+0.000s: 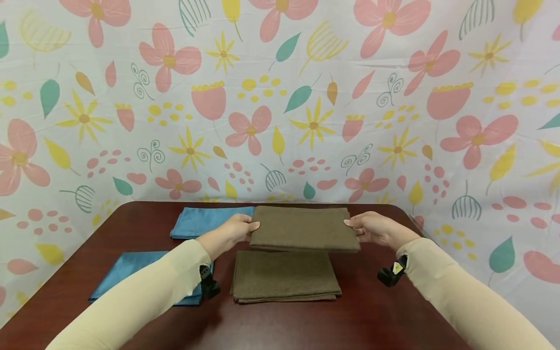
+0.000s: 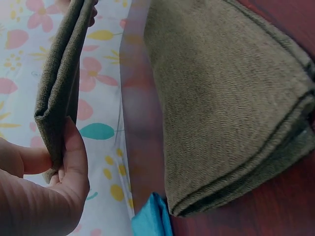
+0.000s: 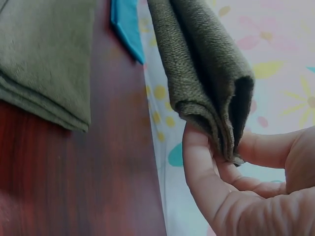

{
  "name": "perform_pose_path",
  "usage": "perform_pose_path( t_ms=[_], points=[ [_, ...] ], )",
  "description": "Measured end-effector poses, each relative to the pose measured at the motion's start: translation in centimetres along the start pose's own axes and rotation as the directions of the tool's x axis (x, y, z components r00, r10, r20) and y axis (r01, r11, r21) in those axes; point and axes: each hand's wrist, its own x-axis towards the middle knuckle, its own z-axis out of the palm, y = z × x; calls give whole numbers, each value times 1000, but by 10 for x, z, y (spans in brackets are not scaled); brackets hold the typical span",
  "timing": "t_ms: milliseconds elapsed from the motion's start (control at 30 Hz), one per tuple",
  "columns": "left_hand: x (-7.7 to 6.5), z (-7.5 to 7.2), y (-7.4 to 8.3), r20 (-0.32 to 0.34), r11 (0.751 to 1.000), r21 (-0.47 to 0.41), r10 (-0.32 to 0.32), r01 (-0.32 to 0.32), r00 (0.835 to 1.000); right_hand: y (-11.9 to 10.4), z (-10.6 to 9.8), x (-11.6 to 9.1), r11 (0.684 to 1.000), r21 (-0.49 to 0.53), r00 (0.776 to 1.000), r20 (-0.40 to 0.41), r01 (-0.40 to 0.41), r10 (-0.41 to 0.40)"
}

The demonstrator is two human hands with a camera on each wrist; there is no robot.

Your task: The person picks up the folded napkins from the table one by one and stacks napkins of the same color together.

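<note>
A folded brown cloth (image 1: 304, 227) is held up above the far part of the table by both hands. My left hand (image 1: 234, 230) pinches its left end, thumb on the near face. At the opposite end, my right hand (image 1: 377, 228) pinches it between thumb and fingers; the right wrist view shows the stacked folds of the cloth (image 3: 211, 83) there. Below and nearer lies a second folded brown cloth (image 1: 284, 278), flat on the table, apart from both hands. The left wrist view shows its layered edge (image 2: 231, 108).
Two folded blue cloths lie on the left: one at the back (image 1: 197, 219), one nearer (image 1: 127, 272), partly hidden by my left sleeve. The dark red-brown table (image 1: 280, 325) ends at a flower-patterned curtain (image 1: 271, 160) behind it.
</note>
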Motion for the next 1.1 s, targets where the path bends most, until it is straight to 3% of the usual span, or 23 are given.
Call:
perform_pose_path(
  t_ms=[433,700,1100],
  points=[
    [-10,-6,-13,29,996,-83,-10,12,1000,7,13,-2,998,52,999,-22,-31,33],
    [-19,-9,-21,54,995,-93,-20,25,998,18,19,2,994,103,999,-3,-33,33],
    [-33,-9,-44,40,997,-70,-8,10,999,37,35,11,989,132,998,26,-66,63]
  ],
)
